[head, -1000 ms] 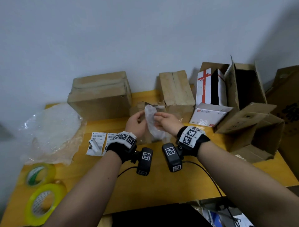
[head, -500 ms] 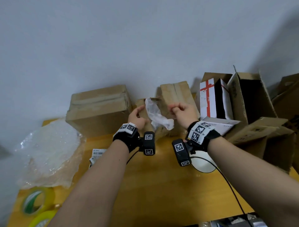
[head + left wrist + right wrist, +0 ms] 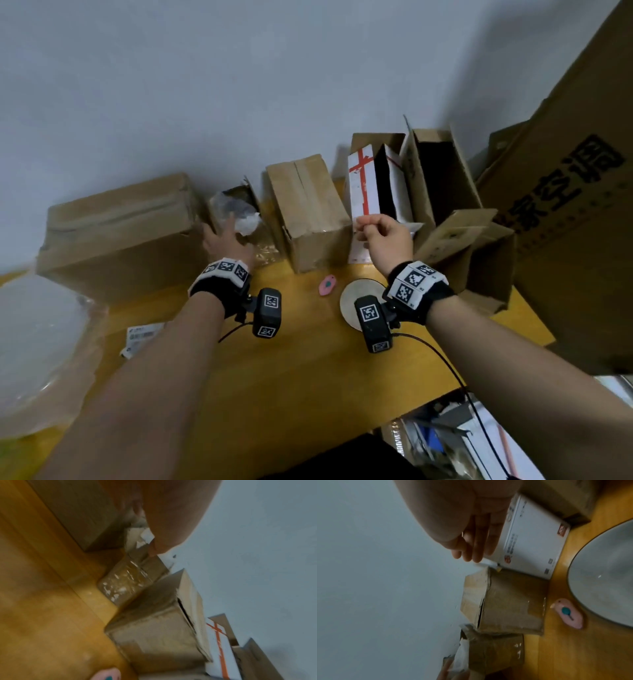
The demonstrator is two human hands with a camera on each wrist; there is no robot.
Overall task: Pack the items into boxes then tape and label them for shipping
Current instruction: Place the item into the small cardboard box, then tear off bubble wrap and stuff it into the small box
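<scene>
A small open brown box (image 3: pixel 236 205) stands at the back of the table between two taped cartons. Crumpled white plastic wrap (image 3: pixel 247 221) sits in its mouth. My left hand (image 3: pixel 222 236) reaches into that opening with its fingers stretched out against the wrap; motion blur hides the exact contact. The left wrist view shows the wrap (image 3: pixel 143 536) just under the thumb. My right hand (image 3: pixel 378 236) hovers apart in front of the white box with red tape (image 3: pixel 363 181), fingers curled against the thumb, holding nothing I can see. The small box and wrap (image 3: pixel 461 654) lie low in the right wrist view.
A large taped carton (image 3: pixel 120 222) and a taller taped carton (image 3: pixel 308 212) flank the small box. Open cartons (image 3: pixel 442 178) stand at the right, with a huge carton (image 3: pixel 575 205) beyond. On the table lie a pink cutter (image 3: pixel 327 285), a round disc (image 3: pixel 359 294), labels (image 3: pixel 140 337) and bubble wrap (image 3: pixel 41 342).
Both hands held the white wrap a second ago. It now sits in the small box, with only the left hand on it. The right hand has let go and moved right.
</scene>
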